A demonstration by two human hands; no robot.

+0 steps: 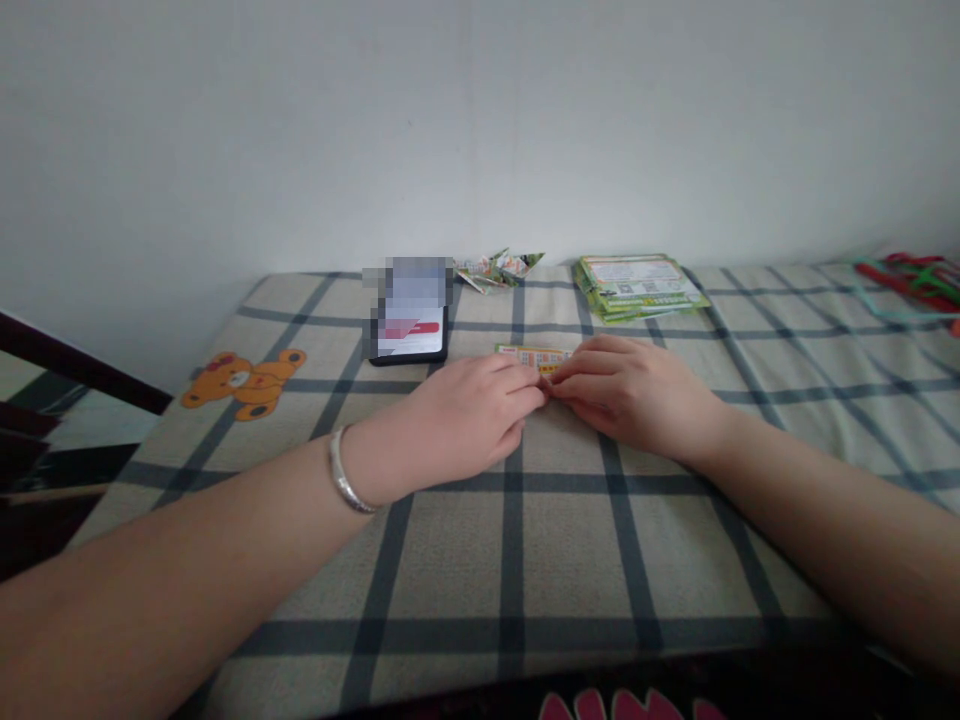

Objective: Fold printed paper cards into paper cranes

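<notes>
Cloth [450, 560] stretches toward six o'clock, its side edge at nine. Left hand [480, 415] and right hand [637, 395], fingers bent inward, meet at printed paper [528, 356] showing toward twelve; grip hidden.

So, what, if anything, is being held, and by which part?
The left hand and right hand meet at the near edge of a printed paper; whether they pinch it or only press it cannot be told.
</notes>
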